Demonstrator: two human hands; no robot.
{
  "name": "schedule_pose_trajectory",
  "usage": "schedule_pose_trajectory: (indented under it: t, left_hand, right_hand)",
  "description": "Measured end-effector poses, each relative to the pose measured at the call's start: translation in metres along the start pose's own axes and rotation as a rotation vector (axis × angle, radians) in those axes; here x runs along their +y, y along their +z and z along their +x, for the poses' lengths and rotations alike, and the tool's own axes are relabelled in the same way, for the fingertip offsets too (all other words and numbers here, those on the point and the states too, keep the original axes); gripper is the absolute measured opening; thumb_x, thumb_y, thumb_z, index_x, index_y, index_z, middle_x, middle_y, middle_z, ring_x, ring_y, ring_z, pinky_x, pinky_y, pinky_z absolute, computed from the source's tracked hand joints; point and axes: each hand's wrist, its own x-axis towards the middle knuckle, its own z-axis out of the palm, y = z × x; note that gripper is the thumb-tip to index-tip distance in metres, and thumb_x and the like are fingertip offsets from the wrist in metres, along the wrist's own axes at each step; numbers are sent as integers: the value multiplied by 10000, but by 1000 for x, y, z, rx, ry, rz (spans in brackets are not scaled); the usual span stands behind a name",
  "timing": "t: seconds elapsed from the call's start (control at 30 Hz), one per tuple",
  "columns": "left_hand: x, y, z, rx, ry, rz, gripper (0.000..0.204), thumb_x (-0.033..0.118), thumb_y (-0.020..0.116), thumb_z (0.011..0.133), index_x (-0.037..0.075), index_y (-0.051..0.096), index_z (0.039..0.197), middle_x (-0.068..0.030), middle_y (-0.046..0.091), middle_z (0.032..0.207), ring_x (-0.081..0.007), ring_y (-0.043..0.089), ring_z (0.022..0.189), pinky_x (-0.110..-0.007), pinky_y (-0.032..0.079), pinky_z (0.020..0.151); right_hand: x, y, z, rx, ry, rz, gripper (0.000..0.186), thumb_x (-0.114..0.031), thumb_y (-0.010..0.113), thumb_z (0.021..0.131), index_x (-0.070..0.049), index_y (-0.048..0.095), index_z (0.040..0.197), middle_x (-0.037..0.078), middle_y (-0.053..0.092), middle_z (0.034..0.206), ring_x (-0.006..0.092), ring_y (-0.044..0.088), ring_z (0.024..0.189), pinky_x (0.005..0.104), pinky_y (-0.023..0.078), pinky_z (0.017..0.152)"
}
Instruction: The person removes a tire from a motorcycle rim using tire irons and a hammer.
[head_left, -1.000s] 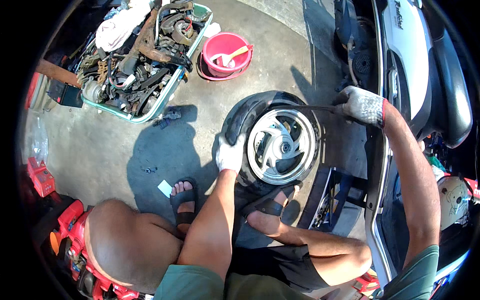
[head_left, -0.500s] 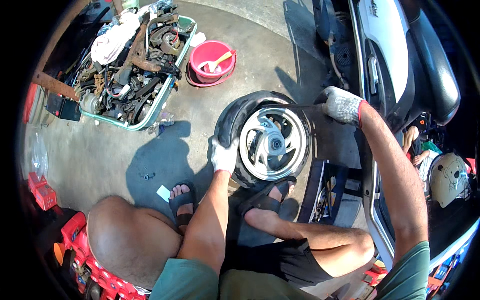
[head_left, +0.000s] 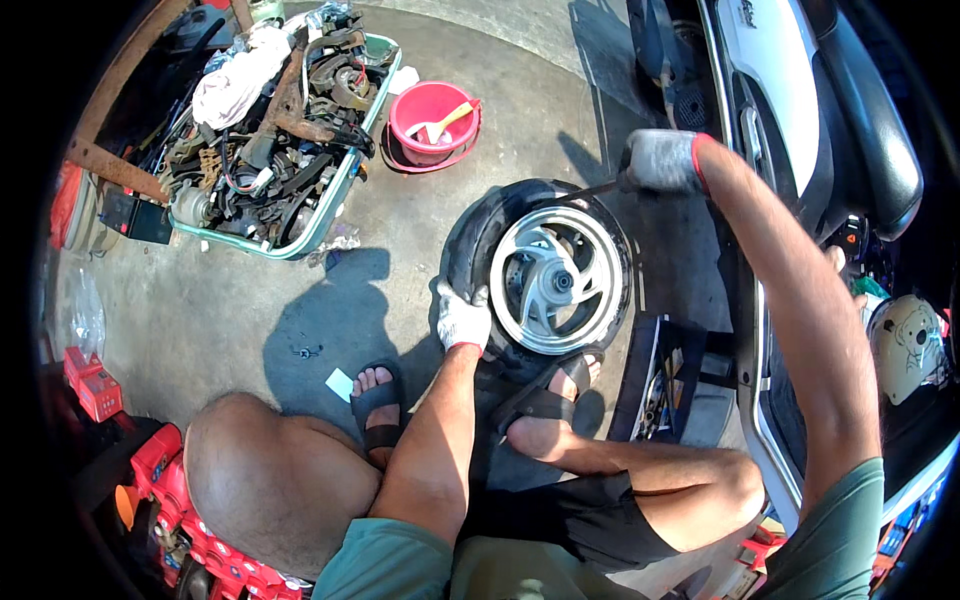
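Nearest, a sandalled right foot (head_left: 563, 390) is overlapping the near edge of a black tyre (head_left: 468, 240), which is lying flat on the concrete floor (head_left: 180, 310) around a silver wheel (head_left: 558, 280). The gloved left hand (head_left: 463, 318) is touching the tyre's left side, thumb standing apart from fingers — whether that grip is clamping the rubber, I cannot tell. To the right, a dark tray (head_left: 634, 370) is holding tools. Farther out, the gloved right hand (head_left: 662, 161) is clamping its grip on a dark bar (head_left: 595, 189) — the bar's other end is reaching the wheel's upper edge. Beyond, a pink bucket (head_left: 425, 102) is standing near a green bin (head_left: 338, 190) of heaped parts.
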Motion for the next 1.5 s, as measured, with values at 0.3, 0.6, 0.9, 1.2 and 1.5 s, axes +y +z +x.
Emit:
schedule_pose_trajectory:
  t: [0.3, 0.6, 0.9, 1.2, 1.5]
  left_hand:
    - [-11, 19, 2, 73, 37, -70, 824, 403, 678, 861, -27, 278, 1439, -307, 473, 1353, -431, 508, 1215, -455, 412, 1028]
    - [14, 13, -16, 94, 2, 186, 1142, 420, 847, 678, -14, 152, 1474, -300, 436, 1308, -424, 544, 1149, -468, 478, 954]
    - [16, 0, -14, 57, 0, 257, 1044, 464, 818, 695, -25, 229, 1405, -271, 499, 1228, -398, 592, 1077, -462, 507, 903]
    - [13, 17, -28, 18, 63, 290, 1035, 447, 830, 641, -71, 288, 1355, -252, 466, 1312, -360, 519, 1203, -441, 479, 971]
    - [-14, -14, 12, 17, -15, 324, 968, 495, 817, 615, -38, 342, 1269, -247, 530, 1237, -370, 592, 1108, -445, 496, 943]
  right_hand:
    - [16, 71, -58, 202, 38, 241, 243, -145, 580, 878, 31, 696, 1000, 236, 695, 880, 338, 687, 866, 411, 528, 798]
    - [3, 134, -87, 388, 29, 216, 262, -216, 575, 892, 20, 662, 966, 266, 660, 869, 428, 642, 877, 480, 505, 766]
    - [-41, 199, -101, 557, 162, 354, 255, -215, 559, 868, 20, 653, 906, 270, 654, 775, 437, 654, 785, 508, 519, 712]
    - [-79, 265, -122, 662, 242, 499, 248, -183, 528, 863, 27, 613, 965, 254, 656, 756, 425, 661, 751, 491, 522, 691]
    - [-89, 166, -101, 380, 63, 466, 260, -150, 536, 821, 40, 710, 851, 277, 671, 841, 387, 689, 832, 444, 541, 779]
